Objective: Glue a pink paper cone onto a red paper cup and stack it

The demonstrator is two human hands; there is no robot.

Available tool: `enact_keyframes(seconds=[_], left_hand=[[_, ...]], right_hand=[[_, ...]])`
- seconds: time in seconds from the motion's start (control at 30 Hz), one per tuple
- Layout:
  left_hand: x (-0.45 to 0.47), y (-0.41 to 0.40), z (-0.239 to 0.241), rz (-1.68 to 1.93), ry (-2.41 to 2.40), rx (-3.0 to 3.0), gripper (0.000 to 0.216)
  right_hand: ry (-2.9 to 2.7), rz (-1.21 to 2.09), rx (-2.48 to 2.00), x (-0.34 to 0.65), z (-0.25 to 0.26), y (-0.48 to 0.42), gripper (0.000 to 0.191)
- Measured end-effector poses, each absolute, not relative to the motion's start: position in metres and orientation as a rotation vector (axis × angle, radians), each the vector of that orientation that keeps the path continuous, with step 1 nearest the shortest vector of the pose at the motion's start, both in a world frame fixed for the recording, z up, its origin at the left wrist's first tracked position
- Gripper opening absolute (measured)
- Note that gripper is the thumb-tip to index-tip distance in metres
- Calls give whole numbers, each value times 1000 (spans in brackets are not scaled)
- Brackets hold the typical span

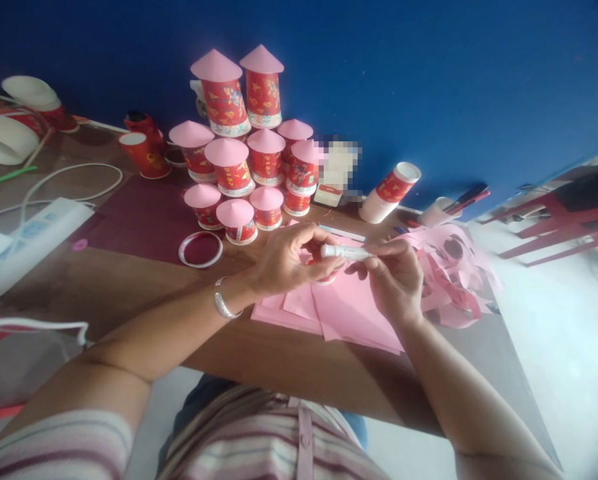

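A slim white tube (346,252), like a glue pen or marker, lies level between my two hands. My left hand (286,260), a silver bangle on its wrist, is closed with thumb and forefinger around the tube's blunt left end. The narrower right end is pinched by the fingertips of my right hand (397,277). Just below the tube, a small red cup (325,279) shows in part; my left fingers hide the rest. Pink paper sheets (353,310) lie under both hands on the table.
Red patterned cups with pink cone tops (227,163) stand stacked behind my left hand. A white-and-red ring (200,250) lies nearby. Pink paper scraps (451,267) heap at right, below a tilted stack of cups (391,193). A power strip (39,243) with cables occupies the left.
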State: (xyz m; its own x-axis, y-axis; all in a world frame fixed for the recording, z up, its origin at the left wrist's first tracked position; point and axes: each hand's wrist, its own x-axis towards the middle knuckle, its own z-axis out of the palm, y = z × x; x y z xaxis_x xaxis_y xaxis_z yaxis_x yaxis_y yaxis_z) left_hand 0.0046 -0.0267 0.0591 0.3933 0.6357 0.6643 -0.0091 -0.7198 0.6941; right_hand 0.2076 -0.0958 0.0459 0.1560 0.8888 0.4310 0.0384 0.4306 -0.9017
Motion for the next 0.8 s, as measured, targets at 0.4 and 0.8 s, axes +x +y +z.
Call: enact_keyframes(seconds=[0.4,0.8], left_hand=[[0,-21,53,1359,523,2052,17],[6,-22,53,1265,379,1696,24]], right_hand=[[-1158,1058,-1077,215,46,-92,41],[-943,1401,-913,201,50,-94,37]])
